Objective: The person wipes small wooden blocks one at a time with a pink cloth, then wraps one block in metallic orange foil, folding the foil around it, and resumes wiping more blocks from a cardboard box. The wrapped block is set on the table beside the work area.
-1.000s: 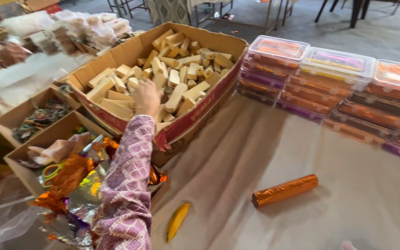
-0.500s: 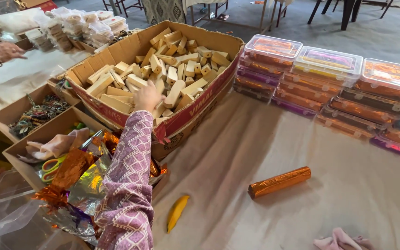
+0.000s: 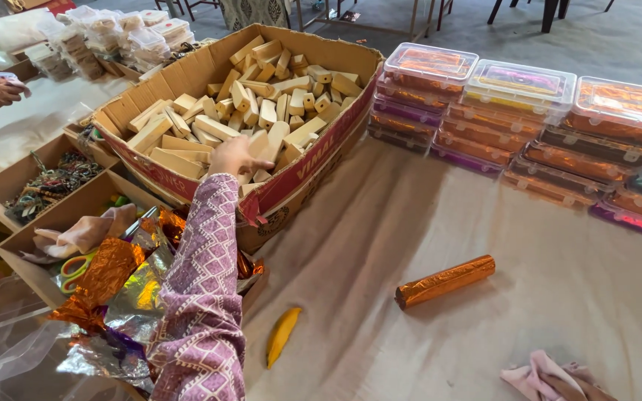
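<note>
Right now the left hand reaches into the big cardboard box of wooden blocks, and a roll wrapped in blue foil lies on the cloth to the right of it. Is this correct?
Not quite. The foil-wrapped roll is orange-copper, not blue, as the head view shows. The rest holds: the left hand reaches into the cardboard box of wooden blocks, and the roll lies on the cloth to its right.

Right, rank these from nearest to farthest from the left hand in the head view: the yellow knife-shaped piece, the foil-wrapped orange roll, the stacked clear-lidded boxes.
From the left hand, in the carton of wooden blocks:
1. Yellow knife-shaped piece, below the hand on the cloth.
2. Foil-wrapped orange roll, right of the hand and lower.
3. Stacked clear-lidded boxes, far right; the nearest stack rivals the roll, the rest lie farther.
</note>
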